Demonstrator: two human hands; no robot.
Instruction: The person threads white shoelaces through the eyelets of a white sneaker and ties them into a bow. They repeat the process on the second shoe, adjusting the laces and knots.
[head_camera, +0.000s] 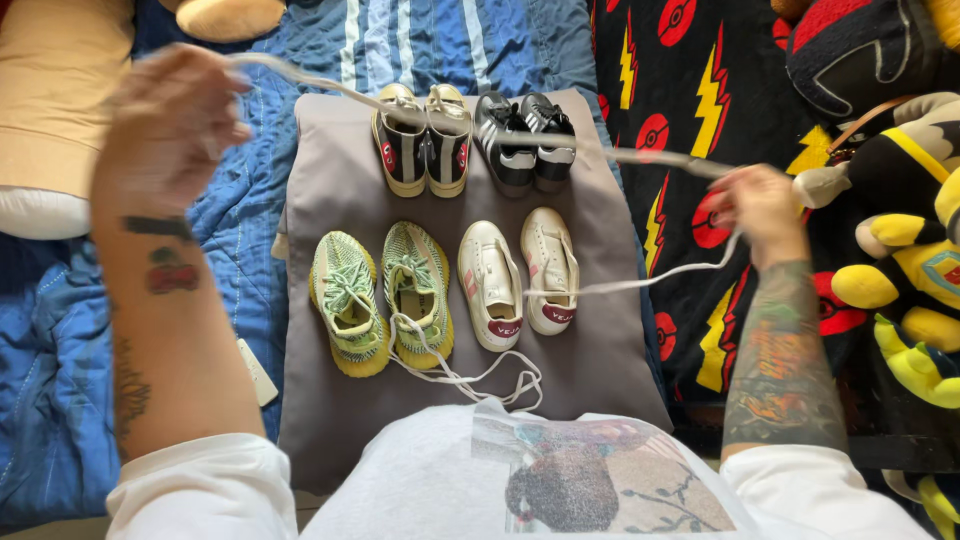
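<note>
My left hand (165, 120) is raised at the upper left, blurred, gripping one end of a white shoelace (520, 130). The lace stretches across to my right hand (760, 205), which pinches it at the right. From that hand the lace runs down and back to the right shoe of a small white pair (550, 270) on a grey pillow (330, 190). Beside that pair sits a green and yellow knit pair (380, 295) with loose white laces trailing toward me. Behind them stand a black and cream pair (425, 140) and a black pair with white stripes (525, 140).
The pillow lies on a blue striped quilt (440, 40). A black blanket with yellow bolts and red circles (690, 90) covers the right side. Plush toys (900, 250) crowd the right edge, and a tan cushion (50, 100) lies at the far left.
</note>
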